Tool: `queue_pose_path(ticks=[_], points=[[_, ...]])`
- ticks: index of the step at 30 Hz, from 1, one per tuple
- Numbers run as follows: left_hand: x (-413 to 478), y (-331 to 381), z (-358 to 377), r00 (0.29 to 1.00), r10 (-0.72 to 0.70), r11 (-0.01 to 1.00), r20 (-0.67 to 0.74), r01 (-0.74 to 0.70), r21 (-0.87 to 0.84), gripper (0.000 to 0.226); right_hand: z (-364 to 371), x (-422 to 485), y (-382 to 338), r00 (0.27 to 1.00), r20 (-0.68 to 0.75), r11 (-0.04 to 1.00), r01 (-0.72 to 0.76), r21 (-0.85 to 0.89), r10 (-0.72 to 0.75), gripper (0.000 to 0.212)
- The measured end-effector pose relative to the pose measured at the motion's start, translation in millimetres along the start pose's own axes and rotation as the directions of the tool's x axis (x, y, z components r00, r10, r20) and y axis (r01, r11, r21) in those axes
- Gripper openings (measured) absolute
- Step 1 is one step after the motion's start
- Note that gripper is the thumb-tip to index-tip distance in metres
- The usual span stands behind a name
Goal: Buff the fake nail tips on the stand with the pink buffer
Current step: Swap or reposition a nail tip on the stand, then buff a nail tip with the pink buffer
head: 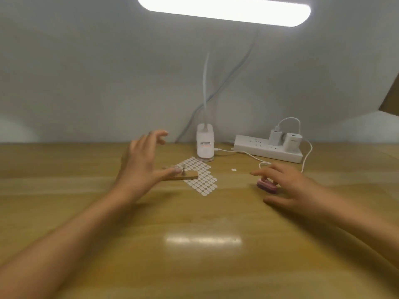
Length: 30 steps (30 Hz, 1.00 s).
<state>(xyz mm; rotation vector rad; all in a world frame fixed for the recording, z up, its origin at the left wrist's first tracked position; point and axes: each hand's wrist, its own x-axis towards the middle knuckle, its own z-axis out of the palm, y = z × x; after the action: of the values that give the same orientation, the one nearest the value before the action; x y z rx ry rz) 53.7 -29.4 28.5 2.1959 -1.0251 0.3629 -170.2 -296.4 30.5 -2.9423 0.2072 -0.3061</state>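
Left hand (138, 166) beside stand (190, 177) — right hand (288, 186) over pink buffer (266, 185).

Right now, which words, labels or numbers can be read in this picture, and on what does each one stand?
No text is readable.
Sticker on the white lamp base: red and grey bands, too blurred to read.
Faint grey mark on the white charger plugged into the power strip: too small to read.

Two hands (140, 167) (287, 186), one pink buffer (266, 186), one wooden stand (190, 177), one sticker sheet (205, 180), one lamp (205, 147), one power strip (254, 147), two plugs (275, 137) (292, 141).
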Motion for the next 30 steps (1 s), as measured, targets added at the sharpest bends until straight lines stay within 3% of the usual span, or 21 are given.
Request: queue_pose_path(ticks=[4,10,15,19,24,26,28,30], points=[[-9,-34,-7,0.951,-0.170,0.979,0.258,0.193,-0.067,0.098,6,8,3,0.995,-0.036,0.995,-0.092,-0.037,0.090,0.048],[-11,-35,-2,0.972,-0.172,0.938,0.158,0.211,-0.275,0.068,10,18,12,0.988,-0.049,0.988,-0.147,-0.038,0.145,0.035],[-32,-9,-18,0.982,-0.057,0.887,0.181,0.133,-0.442,0.062,11,17,4,0.993,-0.038,0.994,-0.109,0.019,0.110,0.004],[-57,16,-16,0.952,0.058,0.882,0.302,0.093,-0.463,0.062,6,20,-10,0.991,-0.085,0.991,-0.096,0.097,0.105,0.008],[-75,22,-11,0.931,0.069,0.910,0.359,0.089,-0.405,0.058,3,22,-40,0.969,-0.245,0.987,-0.002,0.163,0.042,0.014],[-77,20,-12,0.926,0.066,0.909,0.371,0.097,-0.404,0.059,1,21,-59,0.985,-0.161,0.920,0.011,0.393,0.057,0.027],[-77,20,-13,0.919,0.071,0.903,0.388,0.106,-0.416,0.061,3,21,-74,0.999,0.001,0.753,-0.032,0.658,0.041,0.035],[-77,22,-14,0.913,0.072,0.903,0.401,0.111,-0.415,0.063,11,22,-81,0.995,0.104,0.603,-0.082,0.793,-0.001,0.034]])
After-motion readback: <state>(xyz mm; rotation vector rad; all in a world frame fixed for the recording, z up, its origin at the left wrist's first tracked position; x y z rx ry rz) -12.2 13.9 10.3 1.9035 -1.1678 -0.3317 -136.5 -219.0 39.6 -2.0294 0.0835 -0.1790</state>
